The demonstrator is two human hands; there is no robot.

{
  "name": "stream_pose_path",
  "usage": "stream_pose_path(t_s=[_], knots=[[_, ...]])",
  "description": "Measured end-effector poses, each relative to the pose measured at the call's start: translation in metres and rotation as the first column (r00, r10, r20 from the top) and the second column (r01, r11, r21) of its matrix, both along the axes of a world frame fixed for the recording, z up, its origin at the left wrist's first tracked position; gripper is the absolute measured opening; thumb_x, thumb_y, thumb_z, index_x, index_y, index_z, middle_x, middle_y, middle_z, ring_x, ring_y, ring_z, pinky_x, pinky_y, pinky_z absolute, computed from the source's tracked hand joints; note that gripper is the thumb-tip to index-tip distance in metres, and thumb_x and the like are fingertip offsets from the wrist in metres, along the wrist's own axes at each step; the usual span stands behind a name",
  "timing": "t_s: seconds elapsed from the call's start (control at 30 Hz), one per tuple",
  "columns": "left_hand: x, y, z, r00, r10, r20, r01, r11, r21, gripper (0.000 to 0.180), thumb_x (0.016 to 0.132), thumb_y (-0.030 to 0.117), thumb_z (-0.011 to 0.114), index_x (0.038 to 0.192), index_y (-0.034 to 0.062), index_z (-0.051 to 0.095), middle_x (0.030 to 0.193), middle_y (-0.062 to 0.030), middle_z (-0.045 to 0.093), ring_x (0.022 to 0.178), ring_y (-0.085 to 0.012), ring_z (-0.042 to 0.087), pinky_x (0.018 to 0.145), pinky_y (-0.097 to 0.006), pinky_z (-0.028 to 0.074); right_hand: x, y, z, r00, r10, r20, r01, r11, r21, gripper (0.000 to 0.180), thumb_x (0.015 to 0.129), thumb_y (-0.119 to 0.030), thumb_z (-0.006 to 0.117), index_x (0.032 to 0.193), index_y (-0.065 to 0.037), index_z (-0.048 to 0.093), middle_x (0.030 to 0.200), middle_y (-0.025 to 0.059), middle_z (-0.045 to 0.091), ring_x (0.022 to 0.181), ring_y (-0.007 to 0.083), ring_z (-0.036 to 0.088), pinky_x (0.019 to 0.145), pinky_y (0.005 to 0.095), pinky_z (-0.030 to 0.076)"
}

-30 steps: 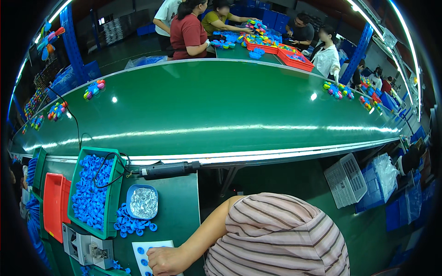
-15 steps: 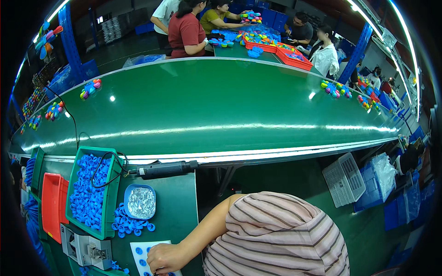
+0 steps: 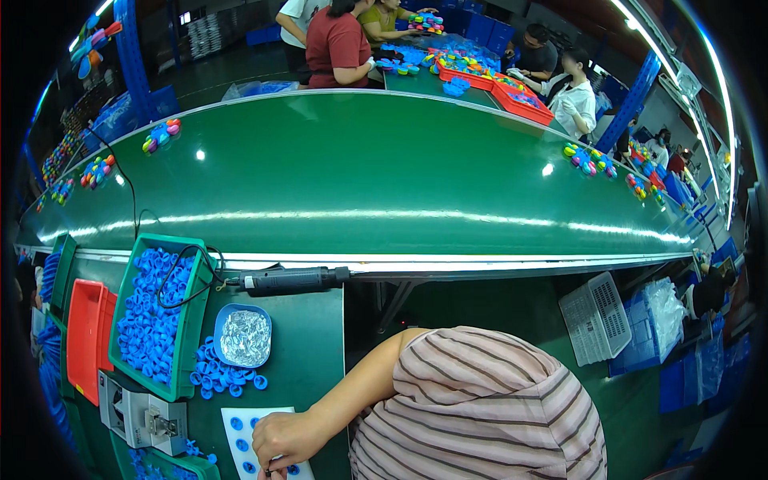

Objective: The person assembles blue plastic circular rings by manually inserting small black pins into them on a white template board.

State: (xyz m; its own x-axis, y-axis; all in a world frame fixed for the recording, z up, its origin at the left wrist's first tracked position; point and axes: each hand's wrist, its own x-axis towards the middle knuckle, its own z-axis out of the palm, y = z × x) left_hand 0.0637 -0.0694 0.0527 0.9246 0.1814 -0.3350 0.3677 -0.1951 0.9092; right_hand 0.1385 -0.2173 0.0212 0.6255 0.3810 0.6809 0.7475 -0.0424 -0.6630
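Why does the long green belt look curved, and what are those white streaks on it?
In the head view, the fisheye lens bends straight edges, so the green conveyor belt bows and the corners go black. The white streaks are glare from ceiling lights. Near things stay sharp: the hand on the white sheet, the tray of blue caps. People beyond the belt look small and softer.

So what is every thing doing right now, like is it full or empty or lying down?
Left hand: resting on the white sheet, fingers curled.
White sheet: flat on the table, blue caps on it.
Green bin: full of blue caps.
Round dish: lined with crumpled foil.
Black power tool: lying on its side, nobody holding it.
Red tray: looks empty.
Right hand: out of sight.
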Motion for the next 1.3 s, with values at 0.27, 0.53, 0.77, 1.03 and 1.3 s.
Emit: stream_pose_path(t_s=[0.27,0.53,0.77,1.03,1.3], knots=[[-0.004,0.016,-0.028,0.922,0.113,0.371,-0.068,0.989,-0.132,0.035,0.094,0.001,0.055,0.128,-0.0082,0.053,0.110,-0.0187,0.067,0.095,-0.0221,0.067,0.084,-0.032,0.054,0.007,-0.017,0.019,0.996,0.020,0.091,-0.011,0.996,-0.094,0.009,0.082,-0.017,0.066,0.088,-0.011,0.068,0.084,0.0047,0.066,0.080,0.0262,0.063,0.068,0.0394,0.050],[-0.008,0.030,-0.028,0.815,0.322,0.481,-0.367,0.930,0.000,0.021,0.085,0.000,0.071,0.106,-0.0005,0.068,0.099,-0.0090,0.071,0.090,-0.0145,0.067,0.078,-0.027,0.053,0.052,-0.021,0.011,0.998,0.057,0.031,-0.045,0.957,-0.286,0.016,0.071,-0.004,0.078,0.085,-0.008,0.071,0.083,0.0051,0.069,0.076,0.0240,0.066,0.066,0.0351,0.050],[-0.013,0.030,-0.030,0.818,-0.027,0.574,-0.358,0.757,0.546,0.022,0.071,0.000,0.079,0.092,0.0027,0.070,0.095,-0.0104,0.067,0.087,-0.0268,0.061,0.077,-0.035,0.049,0.042,-0.012,-0.005,0.992,0.128,-0.001,-0.117,0.902,-0.417,0.015,0.071,-0.008,0.079,0.084,-0.009,0.072,0.083,0.0033,0.065,0.079,0.0238,0.061,0.074,0.0373,0.046],[-0.004,0.008,-0.033,0.835,-0.177,0.521,-0.221,0.760,0.612,0.021,0.069,0.006,0.079,0.088,0.0069,0.070,0.090,-0.0069,0.063,0.088,-0.0265,0.058,0.078,-0.038,0.046,0.048,-0.023,-0.003,0.996,0.086,0.026,-0.066,0.896,-0.438,0.017,0.069,-0.008,0.080,0.083,-0.009,0.072,0.080,0.0024,0.064,0.078,0.0237,0.058,0.075,0.0368,0.043],[0.008,-0.010,-0.034,0.842,-0.253,0.477,-0.167,0.718,0.676,0.021,0.071,0.013,0.080,0.088,0.0096,0.069,0.089,-0.0039,0.059,0.089,-0.0248,0.054,0.078,-0.039,0.042,0.046,-0.035,-0.007,0.998,0.054,0.044,-0.028,0.886,-0.462,0.015,0.070,-0.007,0.080,0.082,-0.009,0.070,0.078,0.0014,0.064,0.075,0.0203,0.060,0.087,0.0409,0.042]])
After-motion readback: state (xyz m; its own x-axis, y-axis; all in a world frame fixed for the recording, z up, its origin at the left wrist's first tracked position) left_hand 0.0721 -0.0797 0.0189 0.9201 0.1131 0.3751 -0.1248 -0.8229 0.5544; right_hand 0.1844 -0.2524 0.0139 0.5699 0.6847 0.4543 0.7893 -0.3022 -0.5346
